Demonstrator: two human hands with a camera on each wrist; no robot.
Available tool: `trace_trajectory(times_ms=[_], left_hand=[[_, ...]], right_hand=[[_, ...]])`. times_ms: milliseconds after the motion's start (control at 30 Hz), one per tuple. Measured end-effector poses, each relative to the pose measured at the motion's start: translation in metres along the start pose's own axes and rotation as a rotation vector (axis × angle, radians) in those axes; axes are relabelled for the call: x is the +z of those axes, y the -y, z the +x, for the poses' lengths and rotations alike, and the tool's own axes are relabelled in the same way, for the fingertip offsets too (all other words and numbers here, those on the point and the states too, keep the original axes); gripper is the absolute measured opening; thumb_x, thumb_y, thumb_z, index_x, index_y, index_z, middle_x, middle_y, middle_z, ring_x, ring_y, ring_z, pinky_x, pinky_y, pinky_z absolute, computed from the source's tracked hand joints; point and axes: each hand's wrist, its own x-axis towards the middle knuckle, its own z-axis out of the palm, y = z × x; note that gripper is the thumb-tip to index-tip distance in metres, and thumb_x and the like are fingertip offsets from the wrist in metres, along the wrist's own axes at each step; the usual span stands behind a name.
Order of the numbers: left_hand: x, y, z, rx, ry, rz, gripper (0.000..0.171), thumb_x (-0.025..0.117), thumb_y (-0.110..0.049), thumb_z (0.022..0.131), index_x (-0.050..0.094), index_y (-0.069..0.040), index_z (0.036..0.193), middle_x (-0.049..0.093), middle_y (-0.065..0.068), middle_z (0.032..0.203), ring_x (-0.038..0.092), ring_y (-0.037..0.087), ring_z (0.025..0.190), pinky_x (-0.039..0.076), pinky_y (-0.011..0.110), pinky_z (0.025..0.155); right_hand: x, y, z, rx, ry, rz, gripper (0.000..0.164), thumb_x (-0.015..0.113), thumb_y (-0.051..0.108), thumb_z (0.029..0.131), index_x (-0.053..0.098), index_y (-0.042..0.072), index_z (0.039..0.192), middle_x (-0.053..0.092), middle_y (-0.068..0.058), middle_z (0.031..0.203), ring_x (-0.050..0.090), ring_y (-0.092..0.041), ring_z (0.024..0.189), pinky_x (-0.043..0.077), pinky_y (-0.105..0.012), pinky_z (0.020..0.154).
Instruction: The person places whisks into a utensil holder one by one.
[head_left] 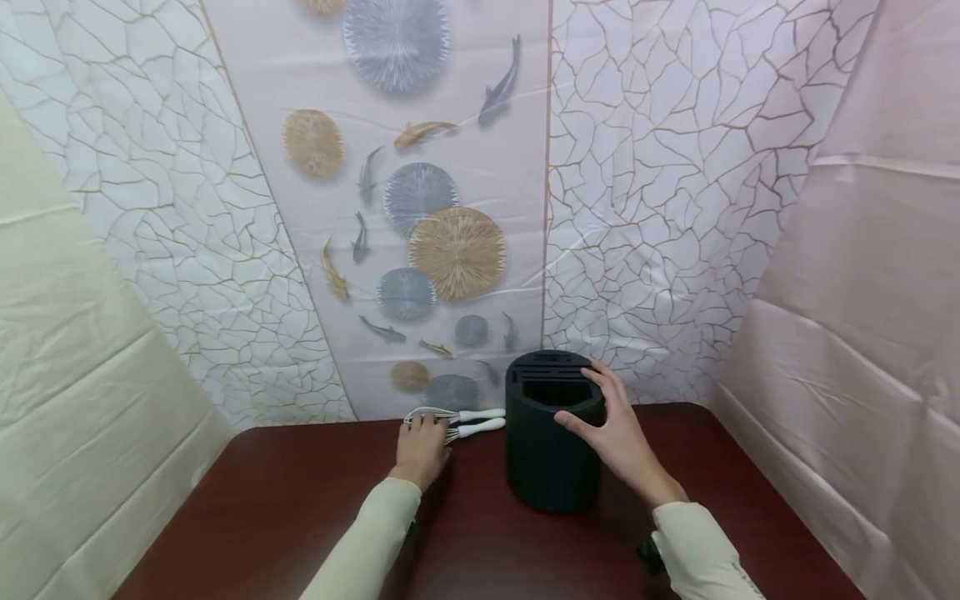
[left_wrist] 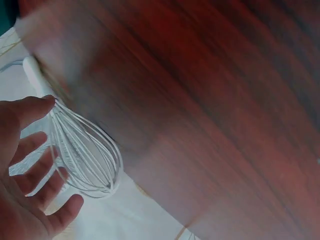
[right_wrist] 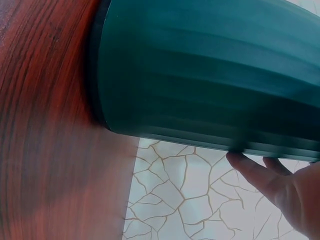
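Observation:
Two whisks with white handles lie side by side at the table's far edge. My left hand (head_left: 422,450) is over their wire heads. In the left wrist view, the thumb (left_wrist: 37,107) lies at the neck of the nearer whisk (left_wrist: 90,150), and the other fingers are spread and slightly bent beside the wires. To the right stands a dark green, round utensil holder (head_left: 551,467) with a slotted top and a wide opening. My right hand (head_left: 622,433) rests against its upper right side, thumb and fingers spread along the rim. From the right wrist, fingertips (right_wrist: 240,160) show right at the holder's wall.
The dark red wooden table (head_left: 300,500) has rounded far corners. A patterned cloth (head_left: 622,250) with cracked lines and fish hangs behind it, and plain pale cloths (head_left: 862,375) close in both sides. The whisk handles (head_left: 483,414) reach almost to the holder's left side.

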Motion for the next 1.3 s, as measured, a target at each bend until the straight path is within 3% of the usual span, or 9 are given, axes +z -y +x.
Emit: trace_trajectory(times_ms=[300, 433, 633, 733, 833, 1133, 1233, 1300], left_hand=[[0.002, 0.016, -0.004, 0.03, -0.023, 0.112, 0.035, 0.087, -0.026, 0.087, 0.074, -0.012, 0.116, 0.071, 0.012, 0.117, 0.06, 0.033, 0.115, 0.05, 0.052, 0.096], [-0.005, 0.021, -0.006, 0.07, -0.041, 0.131, 0.032, 0.087, -0.021, 0.084, 0.074, -0.014, 0.113, 0.076, 0.006, 0.113, 0.064, 0.03, 0.112, 0.051, 0.05, 0.096], [-0.019, 0.029, -0.004, 0.121, -0.046, 0.171, 0.015, 0.077, -0.011, 0.087, 0.078, -0.014, 0.101, 0.071, 0.005, 0.105, 0.063, 0.029, 0.105, 0.054, 0.049, 0.087], [-0.022, 0.036, -0.005, 0.135, -0.044, 0.188, 0.016, 0.076, -0.007, 0.087, 0.078, -0.016, 0.1, 0.069, 0.004, 0.106, 0.062, 0.028, 0.108, 0.054, 0.049, 0.087], [-0.021, 0.044, -0.008, 0.199, -0.054, 0.223, 0.023, 0.076, -0.004, 0.088, 0.075, -0.018, 0.106, 0.069, 0.002, 0.109, 0.061, 0.027, 0.111, 0.053, 0.05, 0.092], [-0.007, 0.059, -0.021, 0.531, -0.148, 0.32, 0.025, 0.079, -0.009, 0.09, 0.074, -0.02, 0.112, 0.073, -0.001, 0.117, 0.067, 0.022, 0.119, 0.051, 0.044, 0.108], [-0.004, 0.061, -0.024, 0.571, -0.148, 0.325, 0.03, 0.081, -0.008, 0.088, 0.074, -0.021, 0.115, 0.073, -0.002, 0.122, 0.065, 0.022, 0.125, 0.048, 0.044, 0.113], [-0.003, 0.064, -0.026, 0.563, -0.15, 0.3, 0.032, 0.08, -0.007, 0.09, 0.074, -0.022, 0.118, 0.072, -0.002, 0.126, 0.064, 0.022, 0.128, 0.046, 0.045, 0.114]], right_hand=[[0.006, 0.005, -0.001, -0.015, 0.0, 0.012, 0.089, 0.08, 0.05, 0.093, 0.035, 0.023, 0.164, 0.013, 0.002, 0.175, 0.019, -0.036, 0.159, 0.026, -0.075, 0.116], [0.006, 0.005, -0.001, -0.015, 0.003, 0.011, 0.089, 0.08, 0.05, 0.093, 0.034, 0.022, 0.164, 0.013, 0.0, 0.176, 0.019, -0.036, 0.159, 0.026, -0.075, 0.116], [-0.001, 0.005, 0.0, -0.013, -0.011, -0.006, 0.089, 0.08, 0.048, 0.094, 0.034, 0.022, 0.165, 0.013, 0.0, 0.176, 0.018, -0.038, 0.159, 0.026, -0.077, 0.115], [-0.003, 0.005, 0.001, -0.013, -0.011, -0.01, 0.089, 0.08, 0.049, 0.094, 0.033, 0.022, 0.165, 0.012, 0.003, 0.176, 0.018, -0.038, 0.159, 0.025, -0.077, 0.115], [-0.004, 0.005, 0.002, -0.011, -0.006, -0.011, 0.09, 0.079, 0.05, 0.094, 0.033, 0.021, 0.165, 0.011, 0.003, 0.176, 0.018, -0.038, 0.159, 0.025, -0.077, 0.115], [-0.001, 0.001, 0.001, -0.008, -0.002, -0.004, 0.09, 0.079, 0.049, 0.094, 0.032, 0.021, 0.166, 0.01, 0.003, 0.176, 0.017, -0.039, 0.16, 0.025, -0.078, 0.115], [0.0, -0.001, 0.001, -0.003, 0.0, 0.001, 0.09, 0.079, 0.049, 0.094, 0.032, 0.022, 0.166, 0.01, 0.003, 0.176, 0.016, -0.039, 0.16, 0.025, -0.078, 0.114], [0.0, -0.002, 0.001, 0.0, -0.001, 0.001, 0.089, 0.079, 0.049, 0.095, 0.032, 0.022, 0.166, 0.01, 0.003, 0.176, 0.016, -0.039, 0.16, 0.025, -0.078, 0.114]])
